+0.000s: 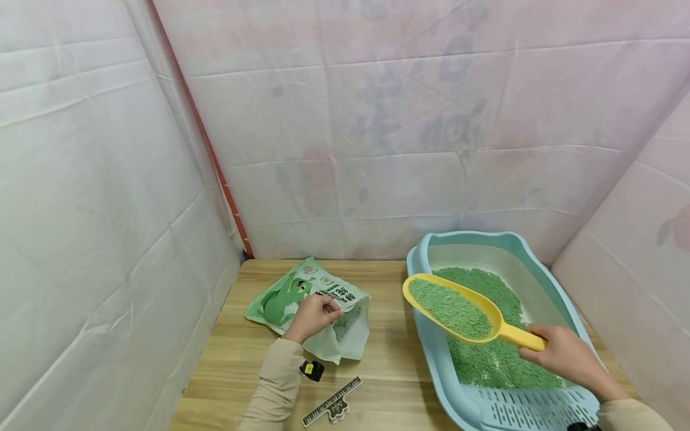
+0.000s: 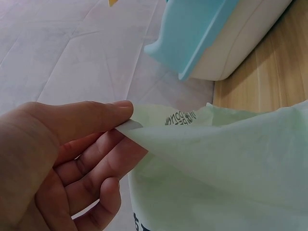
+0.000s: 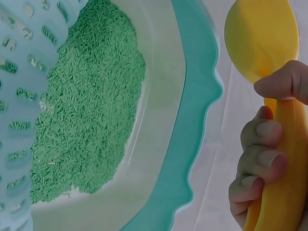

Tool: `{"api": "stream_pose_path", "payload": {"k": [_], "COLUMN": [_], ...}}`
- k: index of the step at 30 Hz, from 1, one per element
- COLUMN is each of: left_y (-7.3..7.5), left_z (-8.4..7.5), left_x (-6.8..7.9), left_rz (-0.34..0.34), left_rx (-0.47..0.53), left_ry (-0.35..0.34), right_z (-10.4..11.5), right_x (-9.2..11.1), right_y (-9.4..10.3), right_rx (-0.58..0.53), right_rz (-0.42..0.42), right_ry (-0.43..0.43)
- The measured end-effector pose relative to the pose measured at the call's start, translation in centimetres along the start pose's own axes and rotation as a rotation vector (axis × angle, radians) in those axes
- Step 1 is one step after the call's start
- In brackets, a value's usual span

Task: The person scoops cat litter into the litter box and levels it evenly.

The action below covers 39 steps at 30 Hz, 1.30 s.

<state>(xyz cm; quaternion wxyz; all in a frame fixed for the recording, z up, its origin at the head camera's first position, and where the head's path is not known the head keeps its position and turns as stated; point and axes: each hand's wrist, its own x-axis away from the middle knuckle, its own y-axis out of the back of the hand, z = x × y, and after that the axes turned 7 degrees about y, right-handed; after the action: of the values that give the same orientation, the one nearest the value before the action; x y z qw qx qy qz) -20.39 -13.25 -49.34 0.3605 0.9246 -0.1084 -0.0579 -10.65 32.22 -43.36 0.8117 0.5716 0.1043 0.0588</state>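
In the head view my right hand [image 1: 566,353] grips the handle of a yellow scoop [image 1: 498,311] heaped with green litter pellets [image 1: 453,308]. The scoop is held above a blue litter box [image 1: 426,353], its tip over the box's left rim. Green pellets [image 3: 96,96] cover much of the box floor. My left hand [image 1: 315,317] pinches the upper edge of a pale green litter bag [image 1: 286,299] between thumb and fingers. The bag lies on the table with its mouth parted toward the right, and pellets show inside. In the left wrist view the pinched bag edge [image 2: 192,139] is folded.
A bag clip with a ruler-like bar [image 1: 333,404] lies on the wooden table [image 1: 232,365] near its front. A perforated blue grate [image 1: 528,413] spans the near end of the box. Printed cloth walls [image 1: 350,120] enclose the back and both sides.
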Motion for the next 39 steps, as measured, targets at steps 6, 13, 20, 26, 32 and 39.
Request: {"api": "stream_pose_path", "payload": {"k": [6,13,20,26,32,39], "left_y": [0.0,0.1,0.1,0.1,0.0,0.0], "left_z": [0.0,0.1,0.0,0.2,0.2,0.3], "left_x": [0.1,0.1,0.1,0.1,0.0,0.0], "left_rz": [-0.002,-0.005,-0.008,-0.017,-0.026,-0.027], "left_rx": [0.000,0.011,0.010,0.007,-0.003,-0.011], "left_ry": [-0.003,-0.009,-0.009,-0.016,-0.017,-0.021], "right_z": [-0.9,-2.1,-3.3,-4.6,-6.3,-7.8], "right_x": [0.0,-0.1,0.3,0.7,0.9,1.4], "right_y": [0.5,0.8,0.6,0.3,0.0,-0.1], "right_rx": [0.011,0.024,0.002,-0.010,-0.028,-0.024], "right_rz": [0.020,-0.011,-0.071,-0.073,-0.073,-0.073], "right_ry": [-0.032,-0.036,-0.017,-0.009,-0.018,-0.039]}}
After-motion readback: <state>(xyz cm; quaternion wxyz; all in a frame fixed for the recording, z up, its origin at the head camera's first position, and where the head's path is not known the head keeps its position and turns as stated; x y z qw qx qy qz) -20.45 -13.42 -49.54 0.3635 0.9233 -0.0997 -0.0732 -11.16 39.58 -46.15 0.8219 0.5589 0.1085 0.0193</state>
